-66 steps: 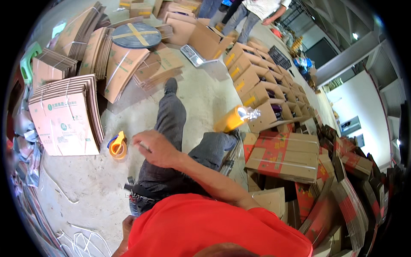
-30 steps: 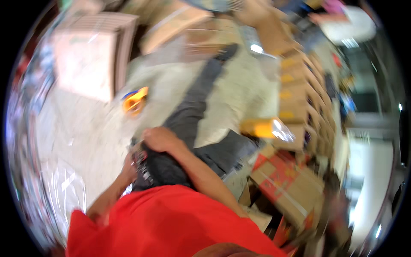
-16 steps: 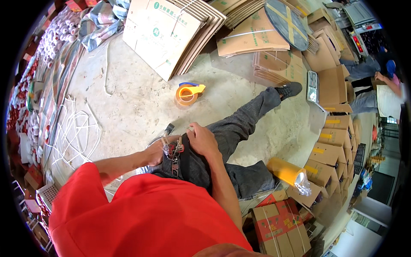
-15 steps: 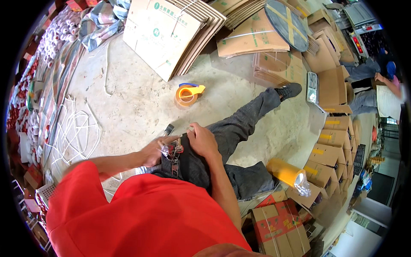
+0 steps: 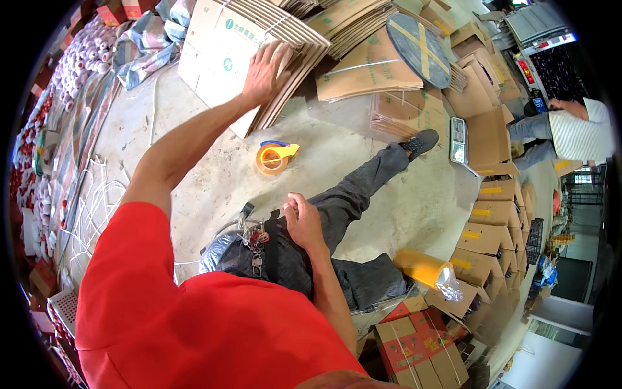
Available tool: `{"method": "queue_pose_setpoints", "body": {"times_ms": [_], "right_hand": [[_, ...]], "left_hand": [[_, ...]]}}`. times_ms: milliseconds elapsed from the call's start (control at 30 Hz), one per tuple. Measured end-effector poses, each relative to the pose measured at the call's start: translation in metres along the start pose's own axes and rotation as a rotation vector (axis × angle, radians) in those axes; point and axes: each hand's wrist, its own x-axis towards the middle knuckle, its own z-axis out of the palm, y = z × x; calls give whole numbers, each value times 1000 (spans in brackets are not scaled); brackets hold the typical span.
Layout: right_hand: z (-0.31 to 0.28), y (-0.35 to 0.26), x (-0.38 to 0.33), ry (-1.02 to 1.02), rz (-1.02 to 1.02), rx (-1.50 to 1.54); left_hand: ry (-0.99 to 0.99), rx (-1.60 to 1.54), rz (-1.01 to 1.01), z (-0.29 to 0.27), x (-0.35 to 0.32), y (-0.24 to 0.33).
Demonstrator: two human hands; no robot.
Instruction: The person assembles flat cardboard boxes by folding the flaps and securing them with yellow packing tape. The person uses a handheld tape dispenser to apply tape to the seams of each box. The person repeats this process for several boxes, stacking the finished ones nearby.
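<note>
now left hand spread flat on flattened cardboard stack, right hand loosely curled, grasping nothing, on thigh

Packing warehouse: flattened carton stacks under the left hand, assembled boxes right of the right hand, tape dispenser between.

Orange tape dispenser — brown cardboard stack

Matt cardboard sheets (corrugated edges), rough concrete floor
</note>
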Motion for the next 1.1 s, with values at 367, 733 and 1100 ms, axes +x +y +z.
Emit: {"method": "queue_pose_setpoints", "body": {"times_ms": [367, 733, 1100], "right_hand": [[1, 3, 8, 155, -39, 182], [9, 2, 24, 92, -41, 251], [14, 33, 31, 100, -104, 154]], "left_hand": [[-55, 157, 54, 19, 18, -17], [84, 120, -283, -90, -36, -16], [503, -253, -619, -101, -138, -73]]}}
